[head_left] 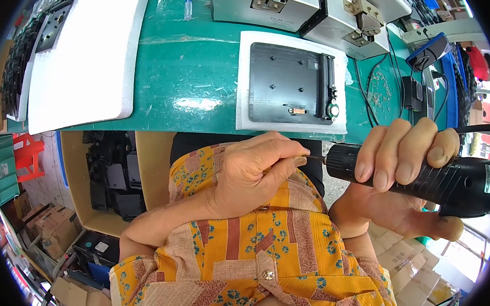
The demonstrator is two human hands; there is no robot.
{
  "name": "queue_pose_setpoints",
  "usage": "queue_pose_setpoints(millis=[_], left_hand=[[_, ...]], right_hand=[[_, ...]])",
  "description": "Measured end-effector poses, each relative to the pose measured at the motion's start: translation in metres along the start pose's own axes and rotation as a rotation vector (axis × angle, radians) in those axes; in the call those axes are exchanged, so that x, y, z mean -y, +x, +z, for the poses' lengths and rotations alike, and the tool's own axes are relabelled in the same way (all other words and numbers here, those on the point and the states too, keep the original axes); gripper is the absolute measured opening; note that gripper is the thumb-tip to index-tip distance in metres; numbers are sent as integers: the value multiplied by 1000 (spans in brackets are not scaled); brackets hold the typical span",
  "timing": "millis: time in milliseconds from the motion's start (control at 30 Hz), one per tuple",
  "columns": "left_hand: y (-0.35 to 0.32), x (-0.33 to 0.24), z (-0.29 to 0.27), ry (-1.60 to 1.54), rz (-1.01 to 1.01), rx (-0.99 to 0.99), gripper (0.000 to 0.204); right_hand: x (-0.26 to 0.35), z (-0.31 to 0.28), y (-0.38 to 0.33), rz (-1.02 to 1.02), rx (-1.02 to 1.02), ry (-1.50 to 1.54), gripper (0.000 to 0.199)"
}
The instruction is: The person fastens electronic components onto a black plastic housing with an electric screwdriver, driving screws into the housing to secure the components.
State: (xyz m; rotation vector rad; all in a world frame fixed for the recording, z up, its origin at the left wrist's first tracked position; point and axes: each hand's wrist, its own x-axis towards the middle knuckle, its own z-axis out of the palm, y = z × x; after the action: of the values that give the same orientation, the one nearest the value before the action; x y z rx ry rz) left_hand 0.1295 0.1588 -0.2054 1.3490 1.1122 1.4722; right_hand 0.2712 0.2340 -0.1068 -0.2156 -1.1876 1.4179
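My right hand (395,149) is wrapped round the black body of an electric screwdriver (342,161), which lies level with its bit toward the left. Thumb and forefinger of my left hand (254,166) pinch the tip of the thin bit (316,158); whether a screw sits there is hidden by the fingers. Both hands are over my lap, just short of the table edge. Beyond them a black plastic panel (285,83) with a small copper coil (297,111) and a round green part (333,111) lies on a white foam sheet (244,105).
Two silver screw-feeder-like machines (267,11) stand at the back of the green table (190,83). Black cables (371,89) run at right, near scattered small screws (383,91). A large white foam sheet (82,62) covers the left. A cardboard box (78,180) of black parts stands below.
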Motion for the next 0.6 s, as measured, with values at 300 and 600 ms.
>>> queue_pose_setpoints(millis=[300,600], left_hand=[[7,8,-12,700,410,-59,27],[11,14,-15,995,416,-40,44]], right_hand=[[-9,-22,12,-62,99,-26,68],[-37,-29,21,-63,185,-115,87]])
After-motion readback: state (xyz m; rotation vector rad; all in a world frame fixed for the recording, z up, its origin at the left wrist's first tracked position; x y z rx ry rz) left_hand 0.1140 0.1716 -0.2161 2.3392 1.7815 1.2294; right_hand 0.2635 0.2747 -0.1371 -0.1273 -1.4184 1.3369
